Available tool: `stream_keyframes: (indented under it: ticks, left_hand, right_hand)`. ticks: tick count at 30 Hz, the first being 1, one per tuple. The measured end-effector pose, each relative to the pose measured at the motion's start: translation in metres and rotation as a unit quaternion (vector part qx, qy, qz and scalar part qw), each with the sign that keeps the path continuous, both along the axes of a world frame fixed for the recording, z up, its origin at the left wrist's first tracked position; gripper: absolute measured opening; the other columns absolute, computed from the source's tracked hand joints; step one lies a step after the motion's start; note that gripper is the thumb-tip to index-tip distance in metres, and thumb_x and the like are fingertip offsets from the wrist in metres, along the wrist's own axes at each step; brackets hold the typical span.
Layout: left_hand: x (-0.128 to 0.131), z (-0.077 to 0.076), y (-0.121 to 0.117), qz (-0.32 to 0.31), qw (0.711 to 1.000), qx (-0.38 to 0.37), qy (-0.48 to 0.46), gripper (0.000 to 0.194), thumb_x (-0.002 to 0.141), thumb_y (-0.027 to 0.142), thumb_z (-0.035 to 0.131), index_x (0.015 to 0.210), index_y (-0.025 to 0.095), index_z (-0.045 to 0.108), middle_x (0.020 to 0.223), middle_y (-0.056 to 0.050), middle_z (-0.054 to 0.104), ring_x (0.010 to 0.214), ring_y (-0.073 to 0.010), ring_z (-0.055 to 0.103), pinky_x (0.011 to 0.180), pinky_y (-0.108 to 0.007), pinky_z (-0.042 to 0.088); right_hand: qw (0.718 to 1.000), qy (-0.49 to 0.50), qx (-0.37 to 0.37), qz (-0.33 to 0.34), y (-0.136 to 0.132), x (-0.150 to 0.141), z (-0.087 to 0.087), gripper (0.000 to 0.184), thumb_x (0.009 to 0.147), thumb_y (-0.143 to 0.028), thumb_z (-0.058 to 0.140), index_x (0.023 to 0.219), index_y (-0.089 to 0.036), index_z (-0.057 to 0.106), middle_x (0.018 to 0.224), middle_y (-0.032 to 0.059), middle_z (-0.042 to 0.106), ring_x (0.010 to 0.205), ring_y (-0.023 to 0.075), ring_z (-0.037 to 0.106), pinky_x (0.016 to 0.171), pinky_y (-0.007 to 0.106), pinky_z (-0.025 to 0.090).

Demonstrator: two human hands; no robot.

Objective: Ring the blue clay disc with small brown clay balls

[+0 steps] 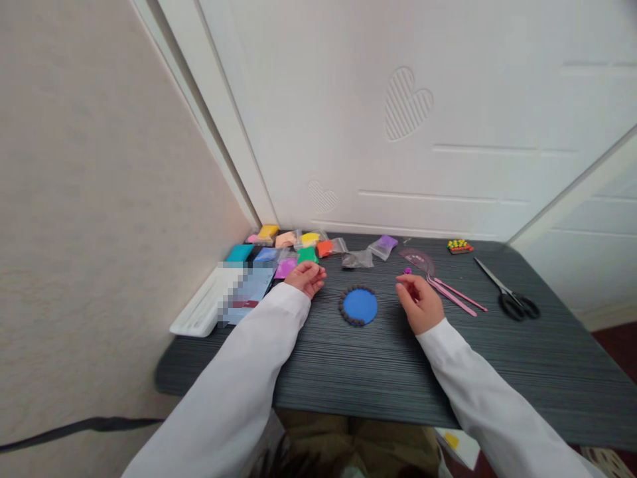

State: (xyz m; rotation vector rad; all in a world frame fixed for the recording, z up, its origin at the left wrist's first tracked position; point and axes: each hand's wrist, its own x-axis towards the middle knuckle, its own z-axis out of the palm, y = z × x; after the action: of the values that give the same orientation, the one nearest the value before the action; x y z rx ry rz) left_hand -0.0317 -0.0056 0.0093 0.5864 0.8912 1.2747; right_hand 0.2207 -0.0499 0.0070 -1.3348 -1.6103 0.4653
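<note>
A blue clay disc point(359, 306) ringed with small dark balls lies on the dark table point(378, 372) between my hands. My left hand point(307, 277) rests palm-up to its left, fingers loosely curled, right beside the clay bags; whether it holds anything is unclear. My right hand point(421, 303) lies to the disc's right, fingers curled with thumb and forefinger close together, nothing visible in them. A tiny purple clay piece point(407, 271) sits just beyond the right fingertips.
Several small bags of coloured clay point(298, 247) lie at the back left. A white tray point(202, 309) sits at the left edge. Pink tools point(455, 296), black scissors point(510, 297), a pink protractor point(418, 259) and a small clay model point(459, 247) lie to the right. A white door stands behind.
</note>
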Motion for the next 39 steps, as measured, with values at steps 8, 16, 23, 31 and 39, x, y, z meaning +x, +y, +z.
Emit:
stream_keyframes:
  ticks: [8,16,23,31,39]
  left_hand:
    - [0.008,0.008,-0.005,-0.037,0.999,-0.008,-0.007,0.019,0.069,0.016,0.062,0.086,0.016,0.054,0.07,-0.004,0.067,0.064,-0.0143,0.064,0.053,-0.021,0.049]
    - [0.006,-0.001,0.0,-0.013,1.0,-0.001,-0.016,0.022,0.062,0.021,0.068,0.058,0.015,0.046,0.048,0.003,0.058,0.046,-0.0076,0.055,0.048,-0.018,0.045]
    - [0.005,0.0,-0.004,-0.037,0.999,0.016,-0.032,0.022,0.055,0.018,0.072,0.065,0.015,0.052,0.056,0.003,0.057,0.056,-0.0075,0.057,0.055,-0.019,0.045]
    - [0.036,-0.001,-0.027,-0.171,0.98,0.089,0.04,0.019,0.049,0.026,0.077,0.057,0.02,0.061,0.057,0.001,0.06,0.053,-0.0094,0.055,0.053,-0.024,0.043]
    - [0.04,-0.003,-0.034,-0.256,0.958,0.102,0.073,0.018,0.052,0.023,0.075,0.064,0.022,0.061,0.059,0.001,0.059,0.052,-0.0081,0.051,0.052,-0.024,0.039]
  right_hand:
    - [1.0,-0.018,0.005,0.009,-0.003,0.0,0.003,0.02,0.077,-0.03,0.048,0.091,-0.019,0.055,0.069,-0.0006,0.05,0.058,0.0097,0.046,0.054,0.025,0.039]
    - [0.999,-0.036,0.011,0.005,-0.005,-0.003,0.006,0.02,0.077,-0.032,0.047,0.089,-0.019,0.056,0.068,-0.0001,0.05,0.057,0.01,0.045,0.053,0.025,0.038]
    - [0.999,-0.049,0.019,0.013,-0.007,-0.004,0.008,0.018,0.078,-0.03,0.047,0.088,-0.019,0.056,0.069,0.0003,0.051,0.058,0.0104,0.045,0.054,0.025,0.038]
    - [0.984,-0.121,0.112,0.073,-0.018,-0.017,0.006,0.022,0.075,-0.019,0.053,0.096,-0.022,0.055,0.082,0.0043,0.054,0.078,0.0159,0.049,0.068,0.032,0.042]
    - [0.981,-0.106,0.152,0.056,-0.035,-0.038,0.016,0.03,0.067,-0.021,0.062,0.096,-0.026,0.059,0.092,0.0065,0.048,0.08,0.0171,0.046,0.065,0.035,0.044]
